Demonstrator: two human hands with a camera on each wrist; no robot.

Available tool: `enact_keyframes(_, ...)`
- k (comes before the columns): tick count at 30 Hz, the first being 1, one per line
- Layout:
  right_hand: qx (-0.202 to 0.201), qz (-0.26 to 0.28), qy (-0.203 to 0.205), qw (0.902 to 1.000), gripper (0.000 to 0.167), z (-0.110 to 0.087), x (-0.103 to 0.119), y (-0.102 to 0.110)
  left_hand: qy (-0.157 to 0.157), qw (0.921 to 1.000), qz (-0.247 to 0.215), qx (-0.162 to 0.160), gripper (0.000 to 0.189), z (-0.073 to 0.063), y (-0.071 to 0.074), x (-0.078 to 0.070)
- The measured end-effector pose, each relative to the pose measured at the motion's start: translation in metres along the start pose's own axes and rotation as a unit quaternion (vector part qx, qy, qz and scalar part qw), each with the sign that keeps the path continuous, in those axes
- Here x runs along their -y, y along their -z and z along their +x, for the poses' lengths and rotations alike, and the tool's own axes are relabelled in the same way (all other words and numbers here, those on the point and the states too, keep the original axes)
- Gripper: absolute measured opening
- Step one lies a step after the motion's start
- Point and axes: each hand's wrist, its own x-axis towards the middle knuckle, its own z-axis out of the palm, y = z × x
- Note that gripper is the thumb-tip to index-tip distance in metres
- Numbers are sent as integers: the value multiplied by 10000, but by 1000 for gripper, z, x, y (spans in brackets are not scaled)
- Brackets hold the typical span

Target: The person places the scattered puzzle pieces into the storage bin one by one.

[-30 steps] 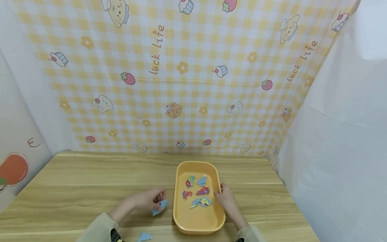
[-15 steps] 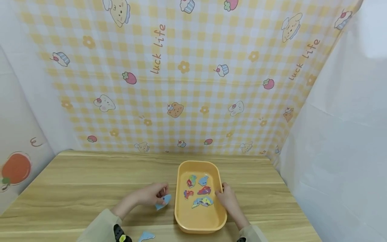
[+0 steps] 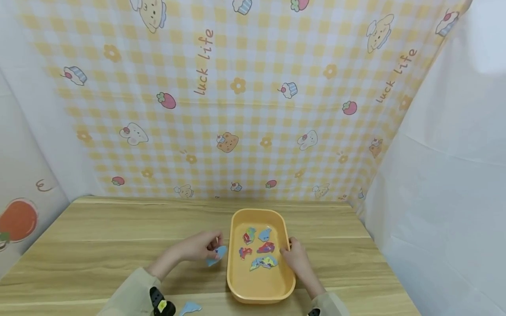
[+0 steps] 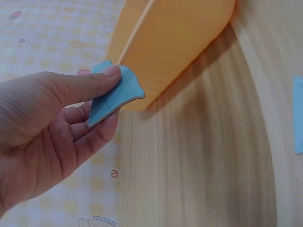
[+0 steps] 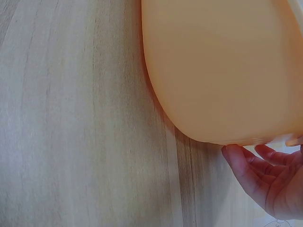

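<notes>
My left hand [image 3: 197, 246] pinches a light blue puzzle piece [image 3: 221, 252] between thumb and fingers, just left of the yellow-orange plastic tray [image 3: 261, 287]. In the left wrist view the piece [image 4: 125, 90] shows thin dark lines on its face and overlaps the tray's wall [image 4: 175, 42]. My right hand [image 3: 298, 260] holds the tray's right side, thumb at the rim and fingers outside. The right wrist view has its fingertips right at the tray's edge [image 5: 208, 109]. Several pieces lie inside, among them a red one [image 3: 265, 247] and a blue-yellow one [image 3: 264, 262].
Another light blue puzzle piece [image 3: 191, 307] lies on the wood-grain table [image 3: 118, 245] near its front edge, left of the tray. A yellow checked cloth [image 3: 253, 118] hangs behind the table, with white cloth [image 3: 442, 210] along the right side.
My left hand has carried the blue piece up and right, closer to the tray's left rim. The right hand and the tray have stayed in place.
</notes>
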Motion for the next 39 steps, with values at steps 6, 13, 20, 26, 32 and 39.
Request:
enact_keyframes(6,-28,15,12,10000,35,0,1,1,-97,9999,99,-48,19,4,4,-6)
enact_keyframes(13,23,53,-13,10000,33,-1,1,0,-103,9999,79,-51,17,10,4,-11)
enact_keyframes(20,1,13,4,10000,32,-2,2,0,-201,9997,155,-15,18,20,2,-22)
enact_keyframes(26,-15,-7,14,10000,32,-2,1,0,-263,9993,252,34,19,31,-2,-31)
enact_keyframes(32,8,10,-15,10000,32,-1,2,1,-259,9994,173,116,21,43,-11,-38)
enact_keyframes(39,-56,-1,71,10000,30,0,0,-1,-406,9984,295,279,18,59,-25,-43)
